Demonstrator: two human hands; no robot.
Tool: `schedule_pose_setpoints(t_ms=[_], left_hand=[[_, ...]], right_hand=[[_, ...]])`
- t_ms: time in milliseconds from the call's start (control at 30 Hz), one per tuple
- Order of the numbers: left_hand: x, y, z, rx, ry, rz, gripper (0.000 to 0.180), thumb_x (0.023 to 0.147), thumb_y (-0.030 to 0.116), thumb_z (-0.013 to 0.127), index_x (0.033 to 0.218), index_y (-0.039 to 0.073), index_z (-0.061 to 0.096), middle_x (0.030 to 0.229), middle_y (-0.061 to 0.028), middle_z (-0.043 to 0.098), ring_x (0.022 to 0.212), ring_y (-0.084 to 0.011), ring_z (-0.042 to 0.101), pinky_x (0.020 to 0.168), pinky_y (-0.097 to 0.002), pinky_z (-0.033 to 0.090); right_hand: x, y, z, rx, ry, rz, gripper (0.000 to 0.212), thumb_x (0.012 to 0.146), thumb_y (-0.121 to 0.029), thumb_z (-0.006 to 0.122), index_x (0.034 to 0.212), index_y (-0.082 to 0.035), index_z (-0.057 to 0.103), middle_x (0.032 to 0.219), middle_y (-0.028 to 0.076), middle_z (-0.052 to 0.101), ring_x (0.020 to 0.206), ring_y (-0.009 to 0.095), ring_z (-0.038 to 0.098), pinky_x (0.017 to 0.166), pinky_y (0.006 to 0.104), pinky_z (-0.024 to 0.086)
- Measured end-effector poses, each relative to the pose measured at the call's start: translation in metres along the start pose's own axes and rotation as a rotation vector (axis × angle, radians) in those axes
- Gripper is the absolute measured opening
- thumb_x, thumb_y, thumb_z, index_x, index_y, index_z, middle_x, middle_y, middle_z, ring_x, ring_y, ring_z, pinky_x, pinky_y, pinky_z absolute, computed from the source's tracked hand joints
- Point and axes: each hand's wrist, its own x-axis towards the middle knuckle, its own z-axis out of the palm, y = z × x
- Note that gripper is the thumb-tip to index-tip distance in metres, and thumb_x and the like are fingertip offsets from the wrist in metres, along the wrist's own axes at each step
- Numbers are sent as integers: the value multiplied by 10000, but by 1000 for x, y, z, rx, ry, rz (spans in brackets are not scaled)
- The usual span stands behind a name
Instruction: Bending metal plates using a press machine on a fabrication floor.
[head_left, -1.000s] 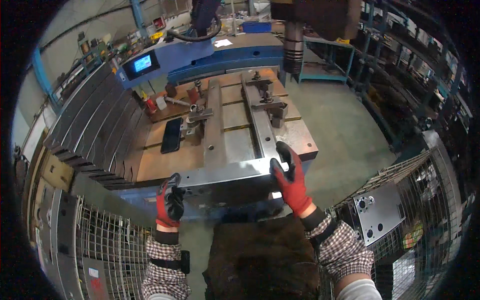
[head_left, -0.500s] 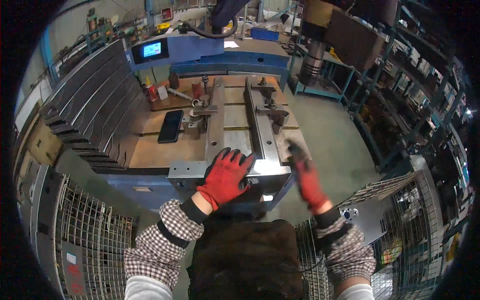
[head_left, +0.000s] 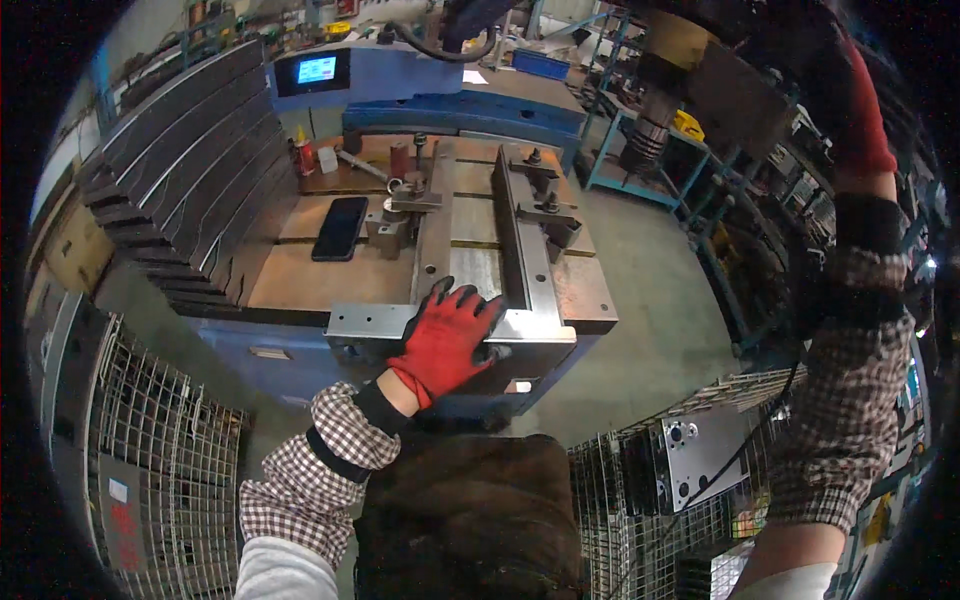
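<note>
My left hand (head_left: 447,345), in a red glove with black fingertips, lies on the corner area of a metal frame (head_left: 372,322) at the front of the machine table. Its fingers are spread over the top face, and the thumb points right along the front side. Two long metal rails (head_left: 434,225) run back from this front piece, with bolted clamps (head_left: 550,222) beside them. High at the right, my raised right hand (head_left: 862,110) is close to the dark machine head (head_left: 745,85). Its fingers are lost in the dark there, so their grip cannot be made out.
A phone (head_left: 340,228) lies left of the rails; small bottles (head_left: 304,155) and a wrench (head_left: 362,165) lie behind. Folded dark way covers (head_left: 190,170) rise at left. A spindle (head_left: 648,135) hangs at right. Wire-mesh baskets (head_left: 165,450) flank me, the right one holding a metal block (head_left: 705,455).
My right hand has gone up and right, from beside the frame's right corner to the machine head. My left hand stays on the frame. The view has shifted slightly.
</note>
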Motion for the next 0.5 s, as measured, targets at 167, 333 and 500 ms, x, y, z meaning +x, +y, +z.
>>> schedule_pose_setpoints(t_ms=[167,333,500], left_hand=[[1,-1,0,-14,-28,15,826,763,378,809,1476,109,491,1315,-181,584,1312,-363,513,1203,-548,294],[-2,-3,8,-29,59,46,801,785,413,786,1459,84,505,1269,-174,602,1284,-353,533,1203,-537,295],[2,-4,9,-3,54,64,753,820,456,753,1434,82,528,1218,-155,612,1235,-339,561,1193,-536,304]], right_hand=[[21,6,5,-91,-9,9,492,1027,-257,480,1472,-51,513,1467,105,557,1306,221,552,1098,376,445],[16,-7,2,-49,15,-26,477,994,-208,531,1443,-47,545,1426,104,594,1257,214,591,1065,364,471],[-29,-33,-1,60,-2,-35,467,961,-159,583,1414,-44,576,1385,103,631,1208,208,630,1033,353,498]])
